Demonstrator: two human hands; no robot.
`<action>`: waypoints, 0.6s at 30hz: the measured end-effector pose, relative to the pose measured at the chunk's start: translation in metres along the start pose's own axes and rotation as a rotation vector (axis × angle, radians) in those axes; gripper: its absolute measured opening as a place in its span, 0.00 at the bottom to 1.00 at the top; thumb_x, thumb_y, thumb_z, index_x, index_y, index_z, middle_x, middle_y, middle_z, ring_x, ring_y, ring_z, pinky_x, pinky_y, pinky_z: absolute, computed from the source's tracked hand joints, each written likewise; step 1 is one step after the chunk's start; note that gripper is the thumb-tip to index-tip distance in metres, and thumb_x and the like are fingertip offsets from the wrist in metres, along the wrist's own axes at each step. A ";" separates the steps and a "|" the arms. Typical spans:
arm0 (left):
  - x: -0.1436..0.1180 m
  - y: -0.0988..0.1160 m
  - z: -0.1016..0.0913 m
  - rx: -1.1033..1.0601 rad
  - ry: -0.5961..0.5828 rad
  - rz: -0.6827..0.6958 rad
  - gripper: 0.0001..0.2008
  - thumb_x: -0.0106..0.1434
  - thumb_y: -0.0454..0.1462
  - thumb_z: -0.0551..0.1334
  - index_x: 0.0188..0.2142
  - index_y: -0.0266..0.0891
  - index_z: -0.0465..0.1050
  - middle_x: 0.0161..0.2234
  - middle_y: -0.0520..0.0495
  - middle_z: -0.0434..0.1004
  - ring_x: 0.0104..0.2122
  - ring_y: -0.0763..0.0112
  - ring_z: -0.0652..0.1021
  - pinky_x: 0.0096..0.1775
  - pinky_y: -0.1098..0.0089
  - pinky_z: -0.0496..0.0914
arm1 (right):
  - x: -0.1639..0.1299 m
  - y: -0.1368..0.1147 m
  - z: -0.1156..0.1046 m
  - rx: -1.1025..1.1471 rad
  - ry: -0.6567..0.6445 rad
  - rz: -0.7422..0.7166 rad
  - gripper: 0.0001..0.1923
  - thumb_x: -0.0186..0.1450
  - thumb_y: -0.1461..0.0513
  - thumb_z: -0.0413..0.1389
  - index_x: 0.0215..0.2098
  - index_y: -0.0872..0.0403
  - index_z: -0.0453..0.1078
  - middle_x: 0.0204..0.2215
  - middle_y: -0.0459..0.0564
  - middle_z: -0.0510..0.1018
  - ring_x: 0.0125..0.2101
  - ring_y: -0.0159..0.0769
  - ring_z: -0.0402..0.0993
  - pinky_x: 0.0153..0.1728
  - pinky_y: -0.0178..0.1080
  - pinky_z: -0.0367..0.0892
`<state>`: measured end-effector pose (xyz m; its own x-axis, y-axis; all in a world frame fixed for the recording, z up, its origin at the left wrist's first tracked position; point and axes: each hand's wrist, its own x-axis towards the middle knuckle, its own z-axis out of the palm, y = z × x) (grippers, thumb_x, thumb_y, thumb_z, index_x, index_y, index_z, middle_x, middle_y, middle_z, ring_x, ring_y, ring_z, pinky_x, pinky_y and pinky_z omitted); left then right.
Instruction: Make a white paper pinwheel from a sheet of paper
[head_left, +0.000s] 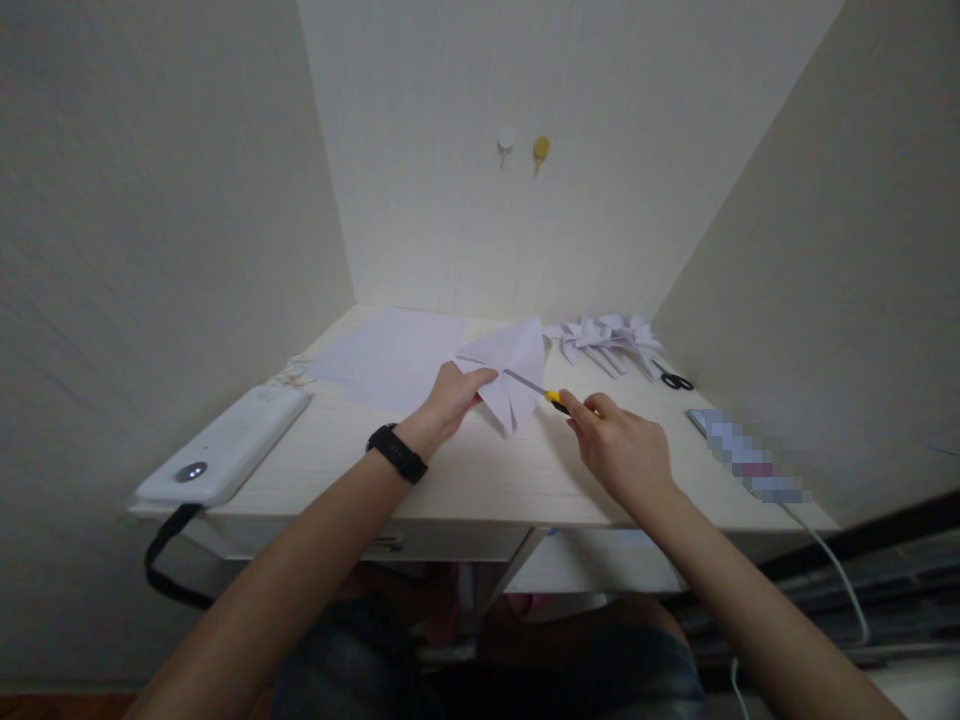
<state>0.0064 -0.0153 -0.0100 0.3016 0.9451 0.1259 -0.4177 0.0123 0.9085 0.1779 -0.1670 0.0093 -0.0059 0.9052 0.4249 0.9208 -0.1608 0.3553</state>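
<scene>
While pinching the folded paper [508,368] at its near corner, left hand [448,402] lifts it off the desk [480,470]; right hand [619,445], closed round the yellow-handled cutter [536,388], slips blade into fold beside that pinch.

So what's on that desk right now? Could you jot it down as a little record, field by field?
left hand: grips folded white paper
right hand: holds yellow-handled blade tool, tip at the paper
flat sheet: behind left hand
paper shapes pile: far right
black scissors: beside pile
white device: at left edge of desk
</scene>
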 end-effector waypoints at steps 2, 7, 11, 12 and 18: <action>0.000 0.001 0.000 -0.003 0.011 0.010 0.19 0.47 0.29 0.68 0.41 0.32 0.77 0.48 0.36 0.80 0.43 0.58 0.80 0.47 0.59 0.74 | 0.001 0.000 -0.001 0.013 -0.007 0.008 0.22 0.72 0.60 0.48 0.63 0.44 0.64 0.41 0.52 0.77 0.28 0.35 0.75 0.21 0.36 0.52; -0.002 0.002 0.002 0.069 0.033 0.073 0.16 0.47 0.30 0.67 0.38 0.32 0.78 0.45 0.36 0.81 0.44 0.57 0.80 0.47 0.61 0.74 | 0.003 -0.004 -0.002 0.068 -0.045 0.024 0.22 0.72 0.58 0.48 0.63 0.46 0.64 0.42 0.54 0.77 0.27 0.36 0.75 0.22 0.35 0.56; 0.001 0.000 0.001 0.139 0.076 0.134 0.12 0.48 0.30 0.67 0.35 0.32 0.78 0.42 0.37 0.82 0.44 0.58 0.80 0.47 0.63 0.73 | 0.005 -0.006 -0.002 0.182 -0.079 0.039 0.22 0.70 0.58 0.50 0.62 0.46 0.64 0.42 0.53 0.78 0.29 0.38 0.76 0.24 0.36 0.60; 0.001 0.000 0.000 0.157 0.081 0.142 0.11 0.48 0.31 0.67 0.34 0.32 0.78 0.41 0.37 0.82 0.43 0.58 0.80 0.46 0.63 0.73 | 0.006 -0.006 -0.001 0.220 -0.080 0.042 0.22 0.70 0.58 0.51 0.62 0.47 0.64 0.42 0.53 0.78 0.30 0.38 0.76 0.25 0.36 0.61; 0.003 -0.002 -0.002 0.294 0.144 0.159 0.11 0.50 0.34 0.68 0.35 0.32 0.77 0.37 0.38 0.82 0.40 0.57 0.80 0.42 0.63 0.74 | 0.010 -0.006 0.005 0.551 -0.064 0.080 0.21 0.66 0.57 0.57 0.57 0.51 0.71 0.38 0.53 0.81 0.34 0.40 0.78 0.34 0.37 0.67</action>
<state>0.0066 -0.0118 -0.0120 0.1198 0.9643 0.2361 -0.1794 -0.2129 0.9605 0.1747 -0.1551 0.0072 0.0804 0.9233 0.3755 0.9851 -0.0162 -0.1713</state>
